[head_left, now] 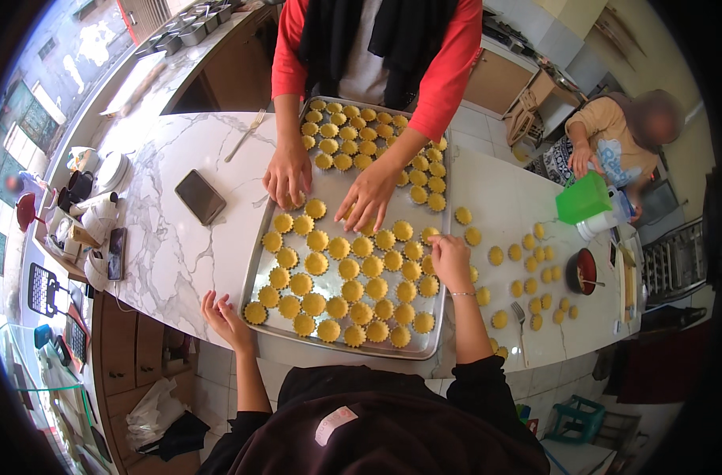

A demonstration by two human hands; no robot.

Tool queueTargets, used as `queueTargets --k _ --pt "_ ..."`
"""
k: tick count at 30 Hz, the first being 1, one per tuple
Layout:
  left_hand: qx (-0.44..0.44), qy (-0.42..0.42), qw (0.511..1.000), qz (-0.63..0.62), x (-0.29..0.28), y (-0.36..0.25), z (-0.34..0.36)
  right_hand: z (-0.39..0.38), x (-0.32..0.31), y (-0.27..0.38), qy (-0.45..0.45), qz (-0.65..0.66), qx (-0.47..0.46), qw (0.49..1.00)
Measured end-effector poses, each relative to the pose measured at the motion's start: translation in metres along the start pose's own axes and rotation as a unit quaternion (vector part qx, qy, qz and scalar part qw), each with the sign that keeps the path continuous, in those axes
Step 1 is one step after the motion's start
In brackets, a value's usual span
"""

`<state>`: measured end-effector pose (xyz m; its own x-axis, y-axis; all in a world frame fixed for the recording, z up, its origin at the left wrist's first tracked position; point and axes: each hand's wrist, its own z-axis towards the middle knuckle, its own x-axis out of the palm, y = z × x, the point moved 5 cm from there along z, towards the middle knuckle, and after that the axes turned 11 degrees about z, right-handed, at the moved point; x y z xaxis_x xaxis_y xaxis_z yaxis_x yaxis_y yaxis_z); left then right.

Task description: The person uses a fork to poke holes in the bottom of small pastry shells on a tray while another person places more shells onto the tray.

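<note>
A large metal baking tray [259, 261] holds many small yellow fluted tart shells [314, 303]. My right hand [453, 261] is at the tray's right edge, fingers closed in a pinch at a tart shell [430, 235]; its fingertips are partly hidden. My left hand [224, 317] holds nothing. It hovers by the tray's lower left corner with its fingers apart. Across the table, a person in red sleeves has one hand [288, 172] over the tray's left side and the other [370, 194] over shells in its middle.
More tart shells [515, 252] lie on the marble table [159, 170] right of the tray, around a fork [520, 321] and a dark red bowl [584, 271]. Left are a phone [200, 197] and another fork [246, 136]. A seated person at far right touches a green container [582, 198].
</note>
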<state>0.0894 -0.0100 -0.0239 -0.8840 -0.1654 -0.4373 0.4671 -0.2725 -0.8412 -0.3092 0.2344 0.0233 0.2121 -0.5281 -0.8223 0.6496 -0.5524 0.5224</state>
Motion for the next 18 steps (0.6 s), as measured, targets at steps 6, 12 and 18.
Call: queueTargets --k 6,12,18 --pt "-0.003 0.004 1.000 0.008 -0.0008 0.0002 0.0000 0.0001 -0.0021 -0.0083 -0.012 0.042 0.000 0.999" --pt "-0.008 0.012 1.000 0.005 -0.0008 -0.0045 0.0000 0.0021 0.0022 -0.0019 -0.001 -0.006 0.007 1.000" --pt "-0.009 0.011 1.000 0.007 -0.0006 -0.0062 -0.0002 0.0087 0.0031 -0.0035 -0.055 -0.007 0.017 0.998"
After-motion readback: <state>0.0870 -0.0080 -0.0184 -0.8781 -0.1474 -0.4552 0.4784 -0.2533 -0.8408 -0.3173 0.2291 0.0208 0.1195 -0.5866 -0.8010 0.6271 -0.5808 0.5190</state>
